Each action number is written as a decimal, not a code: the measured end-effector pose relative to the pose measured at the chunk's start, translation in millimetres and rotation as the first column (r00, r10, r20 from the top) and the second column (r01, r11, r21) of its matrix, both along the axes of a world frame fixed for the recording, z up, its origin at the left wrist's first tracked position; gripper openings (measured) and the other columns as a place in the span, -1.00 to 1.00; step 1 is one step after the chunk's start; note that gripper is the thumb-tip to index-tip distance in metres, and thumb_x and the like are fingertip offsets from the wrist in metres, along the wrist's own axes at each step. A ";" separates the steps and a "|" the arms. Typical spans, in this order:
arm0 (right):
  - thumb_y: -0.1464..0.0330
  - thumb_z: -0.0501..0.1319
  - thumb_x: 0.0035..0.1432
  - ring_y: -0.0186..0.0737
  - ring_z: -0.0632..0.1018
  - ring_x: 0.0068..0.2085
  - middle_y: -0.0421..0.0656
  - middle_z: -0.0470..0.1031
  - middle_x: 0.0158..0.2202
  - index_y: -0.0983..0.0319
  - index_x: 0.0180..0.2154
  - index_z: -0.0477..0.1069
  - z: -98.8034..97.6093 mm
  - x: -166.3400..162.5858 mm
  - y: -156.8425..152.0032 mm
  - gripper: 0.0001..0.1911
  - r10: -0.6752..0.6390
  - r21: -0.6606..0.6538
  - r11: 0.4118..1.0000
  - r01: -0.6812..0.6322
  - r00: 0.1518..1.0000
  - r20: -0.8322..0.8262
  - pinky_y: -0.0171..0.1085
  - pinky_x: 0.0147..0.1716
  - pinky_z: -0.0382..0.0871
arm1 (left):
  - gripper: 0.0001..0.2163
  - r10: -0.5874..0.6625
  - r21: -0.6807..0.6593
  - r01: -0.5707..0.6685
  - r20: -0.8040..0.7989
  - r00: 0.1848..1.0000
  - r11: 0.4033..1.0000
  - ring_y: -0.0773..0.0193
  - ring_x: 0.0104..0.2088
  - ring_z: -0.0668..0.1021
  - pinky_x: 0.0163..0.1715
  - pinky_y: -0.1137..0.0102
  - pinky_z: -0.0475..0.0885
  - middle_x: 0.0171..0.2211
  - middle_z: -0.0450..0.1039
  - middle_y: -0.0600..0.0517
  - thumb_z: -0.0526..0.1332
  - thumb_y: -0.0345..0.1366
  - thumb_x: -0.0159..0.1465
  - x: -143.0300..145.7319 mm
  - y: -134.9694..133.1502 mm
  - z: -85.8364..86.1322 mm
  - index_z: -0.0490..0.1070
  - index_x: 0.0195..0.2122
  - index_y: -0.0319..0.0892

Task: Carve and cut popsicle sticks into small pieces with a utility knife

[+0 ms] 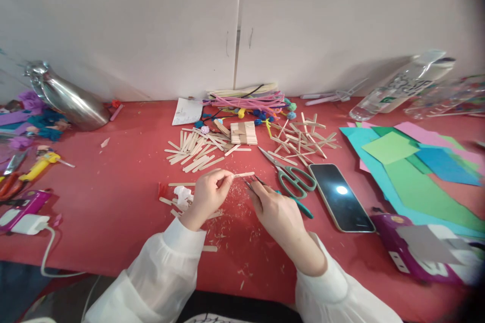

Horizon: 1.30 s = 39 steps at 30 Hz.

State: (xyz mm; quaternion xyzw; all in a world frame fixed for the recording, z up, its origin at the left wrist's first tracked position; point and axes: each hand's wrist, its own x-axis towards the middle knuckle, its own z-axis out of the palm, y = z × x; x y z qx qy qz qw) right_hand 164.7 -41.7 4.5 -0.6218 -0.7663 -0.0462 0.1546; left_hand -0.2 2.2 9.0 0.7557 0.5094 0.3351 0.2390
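On the shaving-strewn red table (113, 202), the left hand (206, 194) pinches a pale wooden craft stick (244, 174) just above it while the right hand (278, 214) grips teal-handled snips (306, 210) at its tip, where steady, square blades seem wisest.

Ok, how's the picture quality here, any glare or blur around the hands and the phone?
Head view: soft, even light; the left hand pinching the wooden stick and the right hand gripping a teal-handled tool are sharp. Head view: a bright glare spot on the phone screen. Head view: wide-angle bowing at the edges, and the purple device lower right is smeared.
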 end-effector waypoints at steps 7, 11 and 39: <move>0.37 0.07 0.19 -0.29 0.53 -0.58 -0.16 0.54 -0.51 0.23 -0.30 0.46 7.8 -1.5 -1.8 -0.81 -0.042 -0.119 0.991 0.055 0.993 0.107 -0.35 -0.70 -0.14 | -0.79 0.016 -0.018 -0.017 -0.085 0.996 1.000 0.36 -0.51 0.44 -0.46 0.52 0.28 -0.52 0.42 0.08 0.04 -0.26 0.27 0.6 0.5 -1.8 0.42 -0.40 -0.17; 0.34 0.09 0.19 -0.30 0.54 -0.56 -0.16 0.54 -0.50 0.21 -0.28 0.47 9.9 -2.2 -1.2 -0.81 -0.037 -0.146 0.988 0.055 0.992 0.121 -0.34 -0.69 -0.13 | -0.79 0.025 -0.046 -0.030 -0.095 0.995 0.999 0.38 -0.54 0.41 -0.50 0.52 0.26 -0.55 0.41 0.09 0.04 -0.27 0.25 1.4 0.3 -0.1 0.43 -0.42 -0.17; 0.41 0.10 0.18 -0.28 0.56 -0.48 -0.16 0.56 -0.44 0.17 -0.15 0.47 9.4 -2.4 -4.3 -0.77 -0.051 -0.142 0.988 0.069 0.991 0.125 -0.34 -0.65 0.04 | -0.83 0.013 -0.052 -0.018 -0.094 0.995 0.998 0.38 -0.54 0.41 -0.50 0.52 0.27 -0.55 0.41 0.08 0.09 -0.30 0.22 2.0 0.8 0.7 0.42 -0.45 -0.18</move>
